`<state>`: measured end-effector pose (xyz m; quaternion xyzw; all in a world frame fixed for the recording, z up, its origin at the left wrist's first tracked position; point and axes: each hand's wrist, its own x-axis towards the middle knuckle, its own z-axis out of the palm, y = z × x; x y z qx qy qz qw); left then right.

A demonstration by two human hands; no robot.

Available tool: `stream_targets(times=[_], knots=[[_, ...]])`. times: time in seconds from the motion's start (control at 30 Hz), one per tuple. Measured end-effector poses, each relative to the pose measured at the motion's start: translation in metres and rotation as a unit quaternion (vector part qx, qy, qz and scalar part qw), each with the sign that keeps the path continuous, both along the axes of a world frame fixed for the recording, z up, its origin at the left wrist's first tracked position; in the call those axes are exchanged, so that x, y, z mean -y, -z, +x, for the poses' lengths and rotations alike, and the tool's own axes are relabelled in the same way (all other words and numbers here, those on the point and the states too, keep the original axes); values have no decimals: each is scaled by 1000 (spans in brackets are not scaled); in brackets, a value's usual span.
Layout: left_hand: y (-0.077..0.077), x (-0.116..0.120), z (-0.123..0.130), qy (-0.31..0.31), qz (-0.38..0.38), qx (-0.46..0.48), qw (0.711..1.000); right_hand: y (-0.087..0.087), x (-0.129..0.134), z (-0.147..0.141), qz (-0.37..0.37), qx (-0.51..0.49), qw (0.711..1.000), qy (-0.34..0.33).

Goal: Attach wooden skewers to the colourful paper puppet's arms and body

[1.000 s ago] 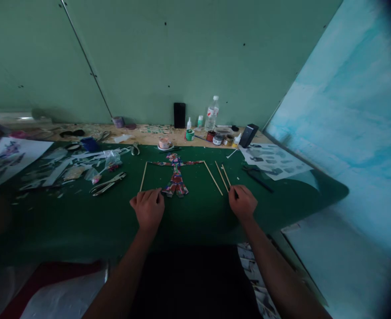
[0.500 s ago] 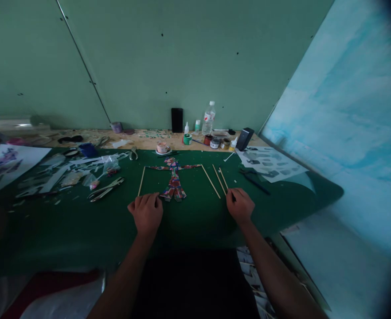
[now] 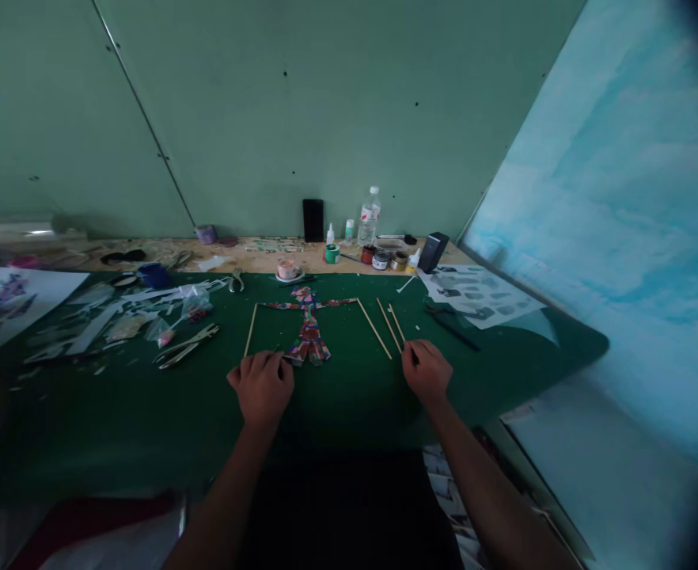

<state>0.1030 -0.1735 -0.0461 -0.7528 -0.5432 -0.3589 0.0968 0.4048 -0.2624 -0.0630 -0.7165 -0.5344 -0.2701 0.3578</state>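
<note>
A flat, multicoloured jointed puppet figure [image 3: 309, 321] lies on the green tabletop, its arms spread. A thin wooden stick [image 3: 251, 331] runs down from its left arm end, and another stick [image 3: 375, 329] slants from the right one. My left hand [image 3: 264, 388] rests, fingers curled, beside the puppet's lower left edge and below the left stick; its fingertips are hidden. Two loose wooden sticks lie further right. My right hand [image 3: 427, 369] is closed at the lower end of the rightmost stick [image 3: 396, 322].
Pliers [image 3: 187, 346], plastic scraps and small bags lie left. Dark-handled pliers [image 3: 453, 326] and a printed sheet [image 3: 483, 294] lie right. Along the back stand paint jars [image 3: 380, 260], a water bottle [image 3: 369, 215], glue bottles, a black phone [image 3: 312, 220] and a dark box [image 3: 433, 252].
The view has tilted up slightly, so the table sits a little lower. Both hands stay in nearly the same places, with the puppet and sticks unmoved.
</note>
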Motion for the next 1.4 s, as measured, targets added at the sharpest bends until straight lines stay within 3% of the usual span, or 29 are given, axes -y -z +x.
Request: stream_targets(times=[0.47, 0.77, 0.87, 1.0, 1.13, 1.27, 1.4], knots=[[-2, 1, 0, 13, -23, 27, 999, 2, 0, 3, 1, 8, 1000, 1], [-14, 4, -2, -14, -63, 75, 995, 2, 0, 3, 9, 15, 1000, 7], [-22, -7, -19, -55, -80, 90, 991, 3, 0, 3, 12, 16, 1000, 3], [-39, -38, -67, -143, -112, 76, 980, 5, 1, 5, 18, 17, 1000, -5], [-51, -63, -107, -132, -185, 14, 974, 7, 1, 6, 28, 12, 1000, -3], [-53, -73, -114, -117, -229, 2, 966, 7, 0, 3, 28, -5, 1000, 1], [-60, -71, -110, -113, -244, 65, 961, 2, 1, 4, 20, -29, 999, -4]])
